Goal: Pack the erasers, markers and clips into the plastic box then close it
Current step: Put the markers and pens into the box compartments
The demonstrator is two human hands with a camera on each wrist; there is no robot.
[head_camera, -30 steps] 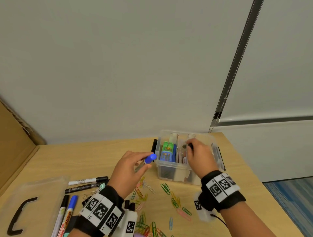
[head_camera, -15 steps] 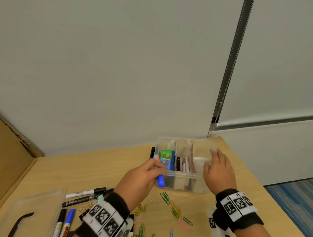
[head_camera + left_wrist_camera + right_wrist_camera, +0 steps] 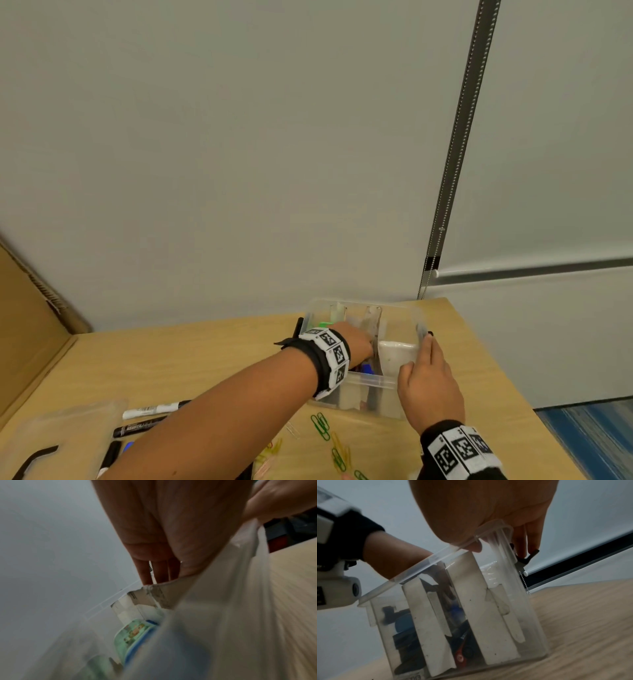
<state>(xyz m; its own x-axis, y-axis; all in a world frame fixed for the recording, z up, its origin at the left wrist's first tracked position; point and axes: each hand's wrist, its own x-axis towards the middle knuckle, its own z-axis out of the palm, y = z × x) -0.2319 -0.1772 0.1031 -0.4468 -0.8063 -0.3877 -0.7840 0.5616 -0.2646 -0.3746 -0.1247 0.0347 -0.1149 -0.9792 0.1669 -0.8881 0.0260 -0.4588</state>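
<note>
Wooden table [image 3: 191, 356] — left hand [image 3: 358, 341] inside plastic box [image 3: 363, 380].

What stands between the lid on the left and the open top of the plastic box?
The left hand reaches down into the plastic box, and the right hand grips its right rim. The lid lies apart on the table.

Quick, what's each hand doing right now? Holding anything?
Left hand: reaching down into the box; fingers hidden, so cannot tell whether it holds anything.
Right hand: gripping the box's right corner, thumb inside the rim.
</note>
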